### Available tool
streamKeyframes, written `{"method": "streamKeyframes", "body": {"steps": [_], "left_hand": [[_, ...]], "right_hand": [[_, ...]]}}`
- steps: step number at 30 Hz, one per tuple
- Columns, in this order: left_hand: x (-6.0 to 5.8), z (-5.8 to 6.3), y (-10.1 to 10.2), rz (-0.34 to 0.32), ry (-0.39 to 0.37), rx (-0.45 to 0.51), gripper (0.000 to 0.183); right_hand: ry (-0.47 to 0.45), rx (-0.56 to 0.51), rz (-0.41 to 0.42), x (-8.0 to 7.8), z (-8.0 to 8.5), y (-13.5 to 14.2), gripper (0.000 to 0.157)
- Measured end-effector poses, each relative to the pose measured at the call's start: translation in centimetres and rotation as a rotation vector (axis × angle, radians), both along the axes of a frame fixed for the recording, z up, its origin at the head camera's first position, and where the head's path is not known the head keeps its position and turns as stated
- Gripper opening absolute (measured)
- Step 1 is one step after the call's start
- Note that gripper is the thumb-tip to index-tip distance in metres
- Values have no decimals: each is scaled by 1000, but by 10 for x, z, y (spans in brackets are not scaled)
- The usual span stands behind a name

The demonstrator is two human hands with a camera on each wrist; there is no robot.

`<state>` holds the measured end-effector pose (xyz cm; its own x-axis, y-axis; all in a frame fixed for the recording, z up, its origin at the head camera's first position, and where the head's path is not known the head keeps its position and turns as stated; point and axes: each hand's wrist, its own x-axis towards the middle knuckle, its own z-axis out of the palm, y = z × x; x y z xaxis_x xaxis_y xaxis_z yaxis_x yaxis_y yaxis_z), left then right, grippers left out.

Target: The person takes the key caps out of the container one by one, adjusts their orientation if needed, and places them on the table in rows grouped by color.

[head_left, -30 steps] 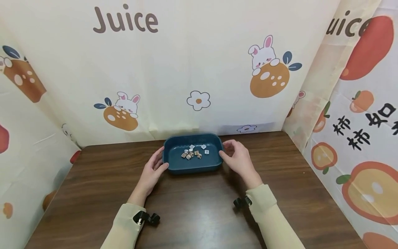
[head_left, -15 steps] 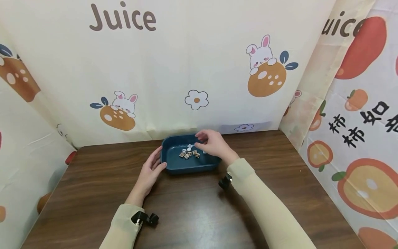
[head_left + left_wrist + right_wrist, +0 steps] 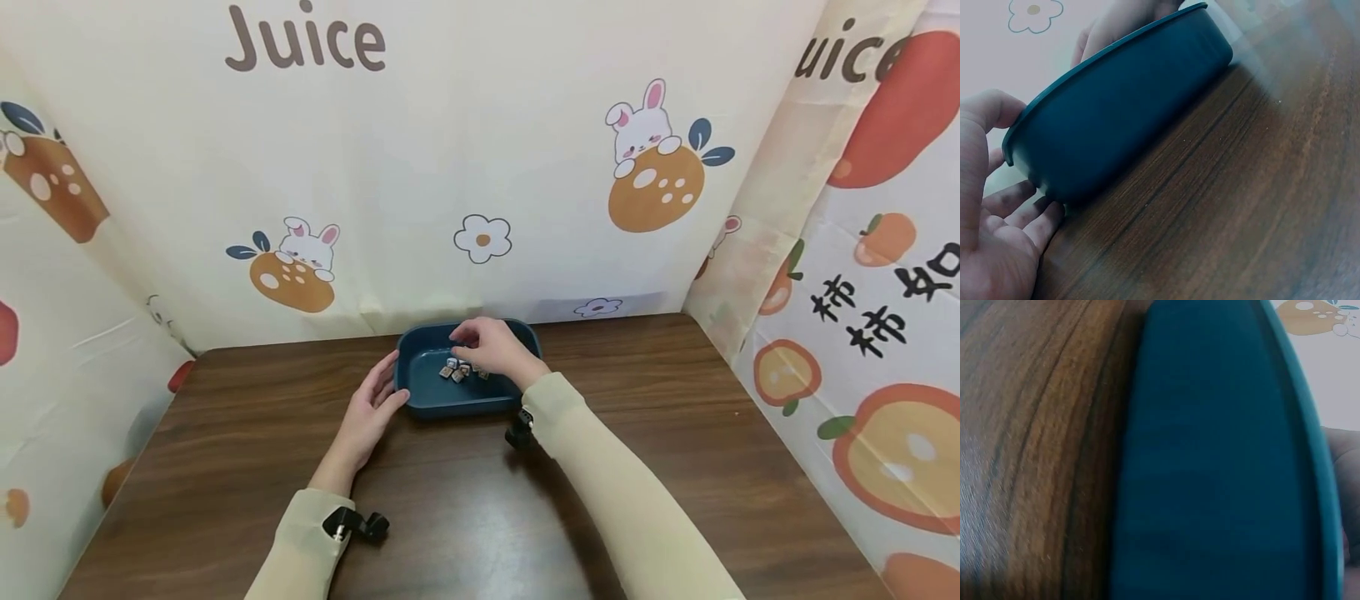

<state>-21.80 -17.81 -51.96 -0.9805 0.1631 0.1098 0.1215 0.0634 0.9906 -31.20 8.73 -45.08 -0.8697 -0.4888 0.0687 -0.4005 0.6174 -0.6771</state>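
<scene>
A dark blue-green rectangular dish [image 3: 431, 408] stands at the back of the table and holds several small white and tan cubes [image 3: 457, 372] with dark marks too small to read. My left hand [image 3: 367, 412] holds its left end. In the left wrist view, the thumb bends onto the rim and the other fingers [image 3: 1044, 228] touch the outer wall low down. Over the cubes, inside the dish, reaches my right hand [image 3: 495, 350], with bent fingers and the thumb close to them. It covers some cubes, and whether one is between its fingertips is hidden.
Under the dish lies a dark wood-grain table [image 3: 465, 508]. Just behind it hangs a pale printed curtain [image 3: 412, 167], with more printed cloth [image 3: 892, 333] along the right side. Black wrist cameras [image 3: 356, 525] sit on both sleeves.
My right hand has left the dish's right rim and moved left over the cubes, covering several of them. The left hand has stayed at the left end.
</scene>
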Motion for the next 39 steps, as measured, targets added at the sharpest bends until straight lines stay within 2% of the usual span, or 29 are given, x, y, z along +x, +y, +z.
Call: {"method": "streamKeyframes", "body": {"steps": [8, 12, 17, 26, 34, 39], "left_hand": [[-1, -1, 2, 0, 11, -2, 67], [-1, -3, 2, 2, 11, 3, 67], [0, -2, 1, 4, 13, 5, 67], [-1, 0, 1, 9, -1, -16, 67], [0, 1, 0, 10, -2, -22, 65], [0, 1, 1, 6, -6, -25, 66]], "right_hand": [[4, -19, -35, -1, -16, -5, 37], [15, 13, -35, -1, -23, -5, 32], [47, 53, 2, -2, -29, -5, 24], [82, 89, 67, -4, -33, -6, 25], [68, 131, 71, -6, -34, -7, 21], [53, 110, 61, -7, -34, -6, 20]]}}
